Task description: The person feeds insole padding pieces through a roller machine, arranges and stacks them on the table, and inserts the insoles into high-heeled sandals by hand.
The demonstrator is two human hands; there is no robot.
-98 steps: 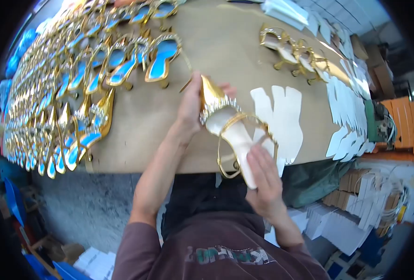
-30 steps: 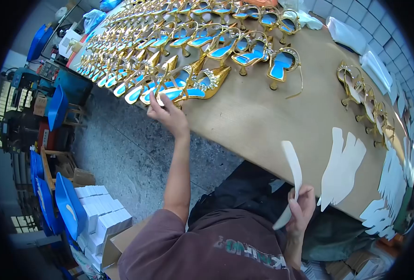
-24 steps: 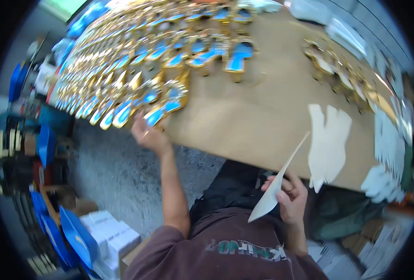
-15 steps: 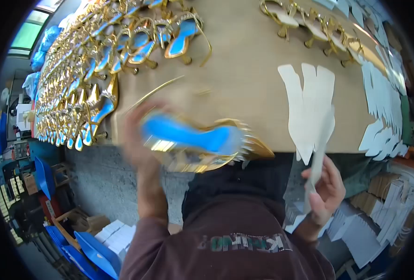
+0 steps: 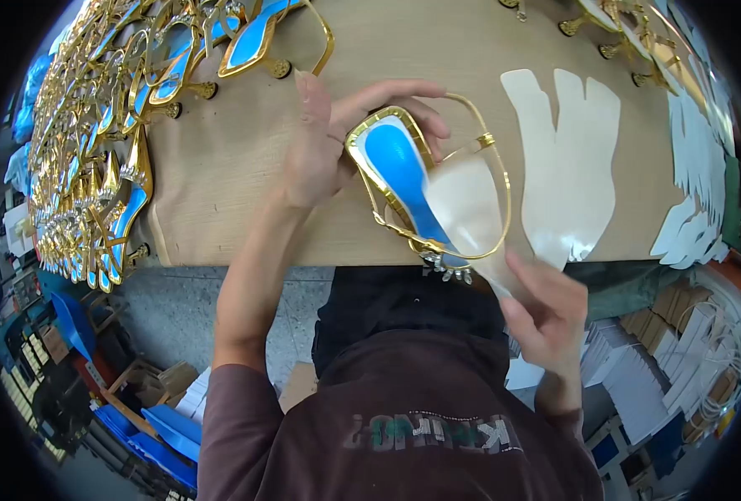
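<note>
My left hand (image 5: 324, 146) holds a gold heeled sandal (image 5: 397, 171) with a blue inner sole, its fingers behind the heel end and its thumb raised. The sandal's jewelled front hangs low, over the table's front edge. In my right hand (image 5: 546, 309) a white insole (image 5: 464, 204) is pinched by one end. The insole's far end lies inside the loop of the gold ankle strap, overlapping the blue sole; whether it touches the sole I cannot tell. Several white insoles (image 5: 571, 167) lie fanned on the brown table (image 5: 245, 238) to the right of the sandal.
Rows of gold sandals with blue soles (image 5: 120, 217) cover the left of the table. More gold sandals (image 5: 617, 21) stand at the upper right. Further white insoles (image 5: 696, 175) lie along the right edge. Below are blue bins (image 5: 170, 434) and stacked white boxes (image 5: 625, 376).
A finished-looking white-soled sandal has left my left hand, which took a blue-soled one from the left rows and brought it to the middle. My right hand moved the white insole over to it.
</note>
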